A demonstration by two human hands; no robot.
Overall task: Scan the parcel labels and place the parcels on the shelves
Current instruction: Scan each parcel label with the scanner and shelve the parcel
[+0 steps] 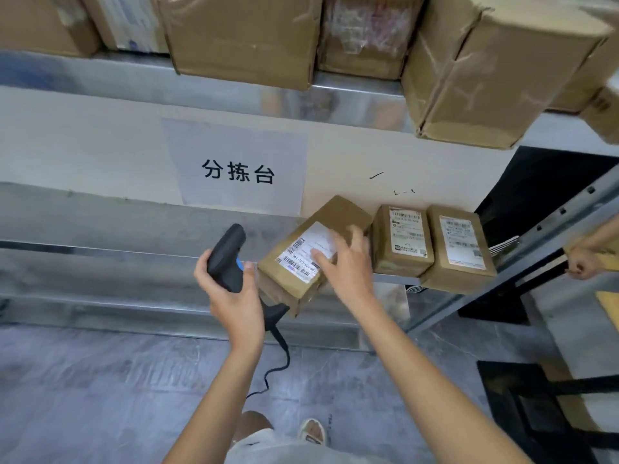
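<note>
The left hand is curled round the grip of a black barcode scanner, thumb set against its blue button, the scanner's head raised and its black cable trailing down toward the grey floor; just right of the scanner, a brown taped parcel sits tilted on the front edge of the metal shelf, one corner hanging past the lip, its white label with barcodes facing up; the right hand lies on top of that parcel with fingers spread and lightly bent, fingertips over the label; right of the parcel, two more labelled parcels stand side by side on the same shelf, the nearer one touching the farther one; above the parcel, a paper sign with black characters is stuck to the pale wall; higher still, an upper shelf carries large cardboard boxes; far right of the parcel, another person's hand grips a dark rail.
</note>
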